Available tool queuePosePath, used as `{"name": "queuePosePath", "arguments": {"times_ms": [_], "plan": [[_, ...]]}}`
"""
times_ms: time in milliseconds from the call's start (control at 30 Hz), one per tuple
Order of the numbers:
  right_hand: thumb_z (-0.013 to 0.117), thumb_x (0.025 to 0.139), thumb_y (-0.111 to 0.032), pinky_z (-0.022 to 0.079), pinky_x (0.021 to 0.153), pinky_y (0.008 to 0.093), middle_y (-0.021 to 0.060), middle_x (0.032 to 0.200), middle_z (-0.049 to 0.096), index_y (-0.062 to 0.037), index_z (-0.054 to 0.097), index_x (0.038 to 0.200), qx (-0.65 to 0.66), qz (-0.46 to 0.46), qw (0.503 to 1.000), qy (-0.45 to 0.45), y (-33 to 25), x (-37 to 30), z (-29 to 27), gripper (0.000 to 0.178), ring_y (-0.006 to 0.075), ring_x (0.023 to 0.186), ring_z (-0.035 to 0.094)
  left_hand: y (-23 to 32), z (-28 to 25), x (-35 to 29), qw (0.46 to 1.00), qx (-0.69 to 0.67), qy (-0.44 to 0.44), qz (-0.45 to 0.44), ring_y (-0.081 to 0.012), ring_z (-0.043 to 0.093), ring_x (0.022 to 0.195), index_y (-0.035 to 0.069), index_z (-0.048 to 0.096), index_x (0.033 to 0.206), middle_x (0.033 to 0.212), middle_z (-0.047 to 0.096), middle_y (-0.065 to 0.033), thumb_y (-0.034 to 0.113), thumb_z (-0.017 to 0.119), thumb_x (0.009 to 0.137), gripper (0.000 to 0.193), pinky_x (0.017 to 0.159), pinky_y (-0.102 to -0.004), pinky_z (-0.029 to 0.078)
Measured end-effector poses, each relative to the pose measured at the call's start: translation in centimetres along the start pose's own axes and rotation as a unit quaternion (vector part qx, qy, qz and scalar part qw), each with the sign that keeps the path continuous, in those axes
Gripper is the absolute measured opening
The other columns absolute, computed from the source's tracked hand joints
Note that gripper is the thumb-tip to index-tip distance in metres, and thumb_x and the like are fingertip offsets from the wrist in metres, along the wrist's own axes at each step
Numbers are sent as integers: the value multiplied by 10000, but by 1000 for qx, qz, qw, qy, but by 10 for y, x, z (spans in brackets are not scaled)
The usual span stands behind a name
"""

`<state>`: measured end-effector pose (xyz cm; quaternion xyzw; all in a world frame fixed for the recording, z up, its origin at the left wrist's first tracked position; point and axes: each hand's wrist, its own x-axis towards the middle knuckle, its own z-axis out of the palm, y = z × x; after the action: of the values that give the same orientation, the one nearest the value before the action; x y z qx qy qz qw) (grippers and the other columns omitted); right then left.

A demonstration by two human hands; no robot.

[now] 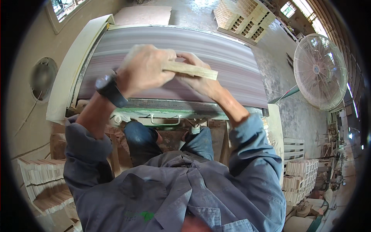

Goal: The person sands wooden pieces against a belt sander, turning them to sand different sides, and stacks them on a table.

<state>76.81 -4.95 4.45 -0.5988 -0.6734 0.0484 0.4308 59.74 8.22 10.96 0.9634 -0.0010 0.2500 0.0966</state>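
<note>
A short, pale wooden strip [195,71] is held level over the streaked, reddish-grey belt [228,54] of a wide sanding machine; the streaks look like motion blur. My left hand [142,70], slightly blurred and with a dark watch at its wrist, is closed around the strip's left end. My right hand [201,84] grips it from beneath and behind, near the middle, and some of its fingers are hidden by the wood. The strip's right end sticks out past my right hand. Whether its underside touches the belt I cannot tell.
A metal handle [165,120] runs along the machine's front edge, above my knees. At the right stands a large caged fan [320,71]. Stacked wooden pieces [247,19] sit at the far side, with more stacks [46,181] at lower left and lower right [300,179].
</note>
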Motion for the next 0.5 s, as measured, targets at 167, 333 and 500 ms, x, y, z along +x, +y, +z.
{"name": "queuePosePath", "arguments": {"times_ms": [167, 333, 500], "plan": [[657, 853, -153, 516, 812, 336, 117, 932, 689, 21, 658, 1031, 116, 175, 976, 50, 39, 21, 35, 249, 203, 884, 643, -19, -5, 16, 967, -90, -92, -218, -370, 652, 919, 67, 643, 1114, 1021, 668, -213, 350, 680, 810, 417, 800, -436, 514], [582, 921, -119, 485, 567, 262, 14, 659, 564, 44, 628, 981, 238, 230, 936, 117, 72, 39, 75, 180, 84, 590, 544, -73, 59, -27, 974, 9, 134, -184, -411, 473, 1253, -59, 352, 1401, 1373, 464, -283, 371, 659, 856, 759, 1063, -430, 373], [575, 932, -135, 479, 516, 266, 20, 632, 549, 56, 621, 969, 286, 248, 914, 144, 96, 51, 104, 200, 86, 532, 519, -93, 123, -64, 975, 168, 19, -146, -380, 356, 1379, -101, 311, 1431, 1483, 355, -274, 492, 529, 931, 806, 1151, -447, 266]]}}
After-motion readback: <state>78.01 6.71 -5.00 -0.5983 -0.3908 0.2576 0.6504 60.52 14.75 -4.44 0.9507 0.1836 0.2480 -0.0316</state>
